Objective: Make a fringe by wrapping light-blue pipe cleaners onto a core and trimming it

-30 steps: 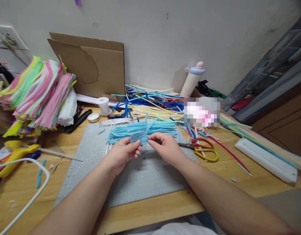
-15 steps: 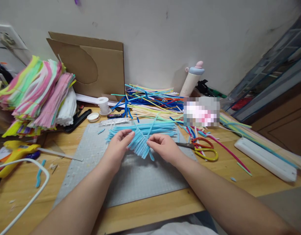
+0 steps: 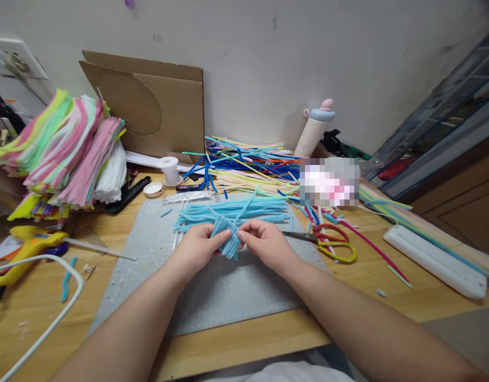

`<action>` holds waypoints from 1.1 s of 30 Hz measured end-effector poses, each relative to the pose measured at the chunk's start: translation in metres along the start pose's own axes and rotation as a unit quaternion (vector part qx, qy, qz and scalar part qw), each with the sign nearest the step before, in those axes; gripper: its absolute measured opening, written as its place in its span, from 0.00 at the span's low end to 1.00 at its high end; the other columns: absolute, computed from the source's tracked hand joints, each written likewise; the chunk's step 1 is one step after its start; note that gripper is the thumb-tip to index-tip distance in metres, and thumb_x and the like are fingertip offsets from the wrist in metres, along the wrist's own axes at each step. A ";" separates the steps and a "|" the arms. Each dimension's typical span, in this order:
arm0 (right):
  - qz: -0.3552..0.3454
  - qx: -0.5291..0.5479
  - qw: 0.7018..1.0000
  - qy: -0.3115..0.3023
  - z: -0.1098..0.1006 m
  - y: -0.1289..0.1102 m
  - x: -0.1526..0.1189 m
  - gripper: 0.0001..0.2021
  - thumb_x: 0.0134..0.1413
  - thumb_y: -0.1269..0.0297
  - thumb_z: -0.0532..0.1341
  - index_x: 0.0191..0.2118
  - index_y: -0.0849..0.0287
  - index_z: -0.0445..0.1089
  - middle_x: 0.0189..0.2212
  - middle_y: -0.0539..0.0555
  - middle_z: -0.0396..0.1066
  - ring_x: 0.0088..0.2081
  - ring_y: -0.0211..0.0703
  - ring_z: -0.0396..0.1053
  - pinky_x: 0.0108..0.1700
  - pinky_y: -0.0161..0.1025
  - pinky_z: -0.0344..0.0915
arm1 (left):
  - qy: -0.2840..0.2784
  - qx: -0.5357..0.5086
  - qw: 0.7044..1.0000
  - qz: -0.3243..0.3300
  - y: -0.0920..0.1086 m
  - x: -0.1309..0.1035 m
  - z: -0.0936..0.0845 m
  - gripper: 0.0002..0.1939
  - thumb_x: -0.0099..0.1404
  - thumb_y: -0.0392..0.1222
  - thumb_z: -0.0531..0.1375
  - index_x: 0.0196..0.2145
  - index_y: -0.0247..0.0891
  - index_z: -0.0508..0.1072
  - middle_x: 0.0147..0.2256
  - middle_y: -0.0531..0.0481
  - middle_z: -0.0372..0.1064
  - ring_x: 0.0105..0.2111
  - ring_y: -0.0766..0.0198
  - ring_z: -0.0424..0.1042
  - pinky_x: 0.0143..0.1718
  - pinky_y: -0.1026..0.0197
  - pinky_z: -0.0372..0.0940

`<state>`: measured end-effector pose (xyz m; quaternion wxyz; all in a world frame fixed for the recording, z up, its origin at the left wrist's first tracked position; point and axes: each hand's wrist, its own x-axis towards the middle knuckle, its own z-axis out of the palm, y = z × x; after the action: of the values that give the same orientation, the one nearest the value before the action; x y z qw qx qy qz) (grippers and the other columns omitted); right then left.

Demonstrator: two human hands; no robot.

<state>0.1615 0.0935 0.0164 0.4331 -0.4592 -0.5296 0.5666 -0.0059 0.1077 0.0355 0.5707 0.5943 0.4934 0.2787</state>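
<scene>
Between my hands, above the grey cutting mat [image 3: 212,302], is a light blue piece of pipe cleaners [image 3: 227,245] set side by side in a flat row. My left hand [image 3: 202,245] is closed on its left part, thumb lying across the front. The fingertips of my right hand [image 3: 264,240] pinch its right edge. One long pipe cleaner sticks up from the piece towards the back. Just behind, a pile of loose light blue pipe cleaners [image 3: 264,209] lies on the mat. Scissors [image 3: 338,248] with red and yellow handles rest right of my right hand.
A yellow glue gun [image 3: 33,246] and a white cable [image 3: 65,313] lie at the left, below bundled coloured pipe cleaners [image 3: 81,154]. Cardboard [image 3: 173,106] leans on the wall. At the back are a white spool [image 3: 169,172] and a bottle [image 3: 310,135]; a white power strip [image 3: 433,260] is at the right.
My left hand has shifted right, and its thumb now presses across the blue piece. The piece looks more bunched and turned, its strands less fanned out. My right hand keeps its pinch.
</scene>
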 end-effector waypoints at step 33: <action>-0.107 -0.205 0.972 0.038 -0.010 -0.006 -0.002 0.08 0.52 0.61 0.58 0.36 0.58 0.70 0.26 0.49 0.68 0.29 0.38 0.64 0.32 0.35 0.59 | -0.073 -0.158 0.981 -0.081 0.000 -0.005 0.000 0.16 0.50 0.47 0.67 0.34 0.35 0.75 0.28 0.46 0.75 0.28 0.62 0.74 0.29 0.63 0.67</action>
<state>0.1713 0.0943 0.0222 0.4075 -0.5002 -0.6639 0.3781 -0.0079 0.1035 0.0371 0.7127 0.4735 0.4462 0.2622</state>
